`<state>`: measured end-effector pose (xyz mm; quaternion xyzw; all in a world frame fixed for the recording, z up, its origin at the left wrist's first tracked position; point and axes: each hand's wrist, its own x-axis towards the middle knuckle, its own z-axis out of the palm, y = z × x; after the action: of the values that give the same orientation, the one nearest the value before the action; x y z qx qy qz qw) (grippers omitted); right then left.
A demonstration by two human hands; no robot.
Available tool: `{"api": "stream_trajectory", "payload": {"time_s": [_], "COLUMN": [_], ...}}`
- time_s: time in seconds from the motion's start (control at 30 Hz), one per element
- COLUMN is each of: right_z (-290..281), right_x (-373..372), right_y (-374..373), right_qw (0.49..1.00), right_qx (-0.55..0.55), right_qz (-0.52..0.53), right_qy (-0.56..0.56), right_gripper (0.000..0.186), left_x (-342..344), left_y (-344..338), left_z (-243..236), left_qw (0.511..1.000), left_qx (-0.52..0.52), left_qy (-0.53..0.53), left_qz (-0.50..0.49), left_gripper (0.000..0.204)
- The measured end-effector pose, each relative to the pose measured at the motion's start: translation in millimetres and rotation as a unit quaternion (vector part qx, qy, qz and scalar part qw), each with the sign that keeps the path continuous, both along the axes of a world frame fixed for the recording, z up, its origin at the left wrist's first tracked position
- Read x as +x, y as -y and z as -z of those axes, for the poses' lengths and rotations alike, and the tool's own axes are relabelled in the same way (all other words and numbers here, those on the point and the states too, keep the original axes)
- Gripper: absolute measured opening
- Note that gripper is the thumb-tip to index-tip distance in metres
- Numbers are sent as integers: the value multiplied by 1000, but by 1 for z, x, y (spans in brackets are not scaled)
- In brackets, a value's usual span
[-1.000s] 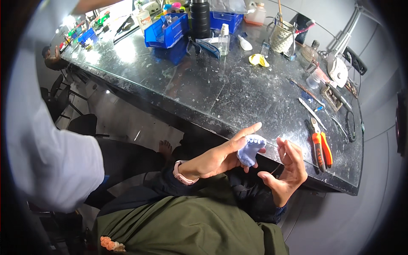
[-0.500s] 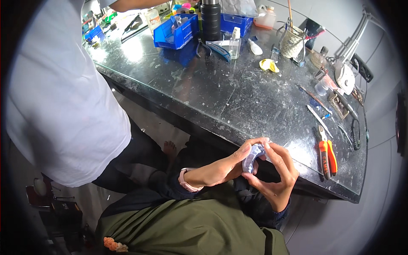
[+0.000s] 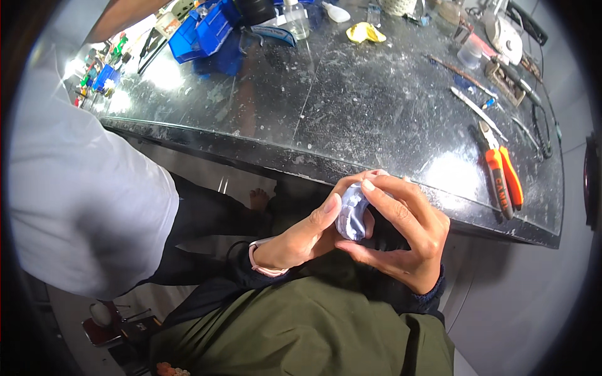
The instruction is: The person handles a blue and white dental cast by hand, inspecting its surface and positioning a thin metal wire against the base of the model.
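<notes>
left hand gripping pale blue dental cast from left, thumb on its side; cast held just off near edge of dark surface, long axis roughly upright, tilted slightly right; right hand wrapped round cast from right, fingers over top; orange pliers lying further right

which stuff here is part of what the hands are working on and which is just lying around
In hand:
pale blue dental cast
left hand
right hand

Lying about:
orange-handled pliers
blue bins
yellow scrap
clear bottle
thin hand tools
black worktop
</notes>
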<state>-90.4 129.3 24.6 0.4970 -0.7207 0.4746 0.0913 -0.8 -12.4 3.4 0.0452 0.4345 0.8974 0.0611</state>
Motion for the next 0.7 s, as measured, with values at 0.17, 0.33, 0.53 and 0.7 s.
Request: {"api": "stream_trajectory", "payload": {"time_s": [0.17,0.33,0.53,0.7], "right_z": [0,-3,-5,-4], "right_x": [0,2,1,-1], "right_y": [-4,-7,-13,-14], "right_qw": [1000,996,998,999], "right_qx": [17,54,54,49], "right_qz": [4,39,23,9], "right_qy": [1,-55,-28,-15], "right_gripper": [56,58,62,67], "left_x": [0,-2,0,3], "left_y": [-1,-6,-6,-10], "left_z": [0,0,-1,-4], "left_qw": [1000,999,999,999], "left_qx": [-25,-46,-45,-30], "left_qy": [2,-2,7,41], "left_qz": [-1,-3,17,19], "left_gripper": [59,62,61,61]}}
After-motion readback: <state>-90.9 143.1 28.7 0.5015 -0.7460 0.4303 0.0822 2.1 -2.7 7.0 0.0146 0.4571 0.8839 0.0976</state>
